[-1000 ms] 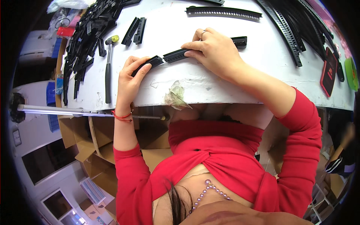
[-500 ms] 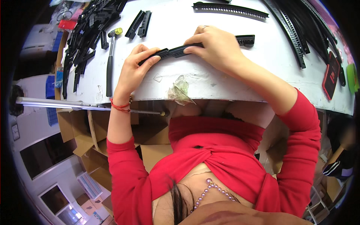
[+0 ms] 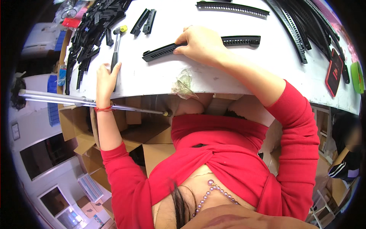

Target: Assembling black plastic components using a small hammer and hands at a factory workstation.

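My right hand is closed on a long black slotted plastic strip. Its thumb and fingers pinch the middle. The strip lies slanted on the white table, its left end nearer to me, and the hand covers part of it. My left hand is at the dark handle of a small hammer with a yellow head. The thumb and fingers are apart, with the handle between them. Beyond the hammer lie two short black slotted pieces side by side.
A heap of black plastic pieces covers the table's left side. A curved slotted strip lies at the far edge, with more long strips at right. Near the right rim are a red-and-black phone and a green ring. Crumpled clear plastic sits at the front edge.
My left hand has let go of the black strip's left end and moved left and nearer, to the hammer's handle. The right hand has shifted left, still gripping the strip.
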The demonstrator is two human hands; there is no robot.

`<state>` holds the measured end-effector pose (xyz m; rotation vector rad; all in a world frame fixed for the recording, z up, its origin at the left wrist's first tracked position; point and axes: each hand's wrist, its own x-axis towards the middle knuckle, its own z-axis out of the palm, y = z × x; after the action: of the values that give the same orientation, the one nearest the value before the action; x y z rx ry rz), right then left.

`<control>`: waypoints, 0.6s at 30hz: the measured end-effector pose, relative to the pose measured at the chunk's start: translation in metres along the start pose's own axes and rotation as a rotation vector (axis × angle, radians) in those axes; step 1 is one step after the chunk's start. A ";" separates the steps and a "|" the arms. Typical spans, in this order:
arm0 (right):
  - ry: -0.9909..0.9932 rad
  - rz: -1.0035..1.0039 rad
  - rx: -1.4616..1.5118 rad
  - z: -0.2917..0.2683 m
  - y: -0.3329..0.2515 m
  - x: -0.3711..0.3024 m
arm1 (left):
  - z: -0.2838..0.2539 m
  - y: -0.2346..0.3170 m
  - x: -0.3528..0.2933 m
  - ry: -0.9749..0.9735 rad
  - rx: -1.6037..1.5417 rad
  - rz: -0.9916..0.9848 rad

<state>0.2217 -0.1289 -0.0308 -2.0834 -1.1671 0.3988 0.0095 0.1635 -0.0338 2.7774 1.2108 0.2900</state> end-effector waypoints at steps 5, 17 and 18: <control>-0.013 0.010 -0.003 0.002 0.002 0.000 | -0.042 0.025 -0.059 -0.184 -0.757 -0.100; 0.088 -0.011 -0.063 0.005 0.011 0.000 | -0.086 0.101 -0.128 0.002 -0.363 0.499; 0.093 -0.001 -0.067 0.006 0.014 0.000 | -0.083 0.101 -0.125 0.113 -0.431 0.509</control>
<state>0.2269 -0.1317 -0.0452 -2.1350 -1.1413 0.2627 -0.0187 0.0042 0.0470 2.6466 0.3638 0.6633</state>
